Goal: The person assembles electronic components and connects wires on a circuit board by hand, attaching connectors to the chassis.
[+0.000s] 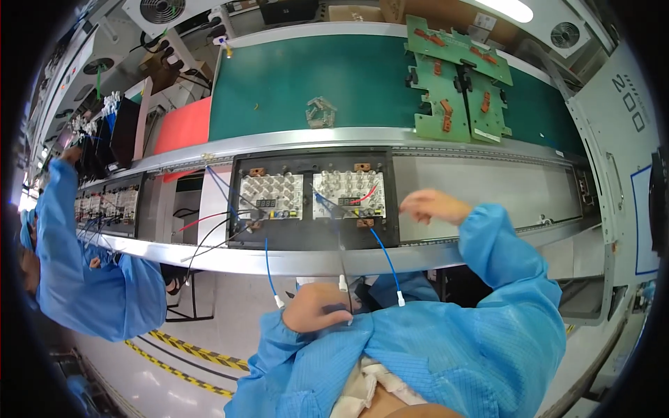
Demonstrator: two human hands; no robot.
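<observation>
In a black tray (309, 240) on the rail sit a left circuit board (287, 187) and a right circuit board (333, 182), both white with rows of clear round parts and a small display. A red wire (368, 196) lies across the right board. My right hand (435, 207) is open and empty beside the tray's right edge, fingers loosely bent and pointing left. Below the rail, close to my body, my left hand (315, 306) is half curled, thumb apart from the fingers. A dark wire hangs across its fingertips. Blue wires (382, 249) with white connectors (401, 299) dangle over the rail.
Behind the rail, a green mat (279, 83) carries stacked green boards (446, 97) and a small pile of clear pieces (320, 112). At left, a co-worker's blue sleeve (63, 230) reaches past another black tray (139, 209). A grey machine panel (613, 139) stands at right.
</observation>
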